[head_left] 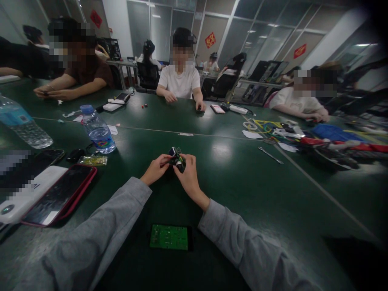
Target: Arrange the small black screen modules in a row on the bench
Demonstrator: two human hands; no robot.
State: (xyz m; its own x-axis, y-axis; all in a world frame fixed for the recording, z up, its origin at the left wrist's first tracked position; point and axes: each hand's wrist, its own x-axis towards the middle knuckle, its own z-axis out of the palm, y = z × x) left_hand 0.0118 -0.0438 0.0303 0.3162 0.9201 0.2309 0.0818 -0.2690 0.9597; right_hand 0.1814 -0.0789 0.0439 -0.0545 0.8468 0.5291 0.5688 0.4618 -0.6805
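Observation:
Both my hands hold a small dark device (pixel 179 162) with green and yellow bits showing, over the middle of the dark green table (pixel 242 182). My left hand (pixel 156 169) pinches its left side, where a small part with a bluish-white face sticks up. Around its right side and lower edge close the fingers of my right hand (pixel 189 173). What exactly the device is I cannot make out. Nearer to me, between my forearms, lies a dark flat rectangle with a green circuit-board picture or surface (pixel 169 237).
Left stand two water bottles (pixel 98 131), phones (pixel 62 194), a white power bank (pixel 36 188) and a small clear packet (pixel 93 161). On the right lie a wrench (pixel 270 155) and a heap of cables (pixel 273 128). Several people sit around, one directly across (pixel 179 76).

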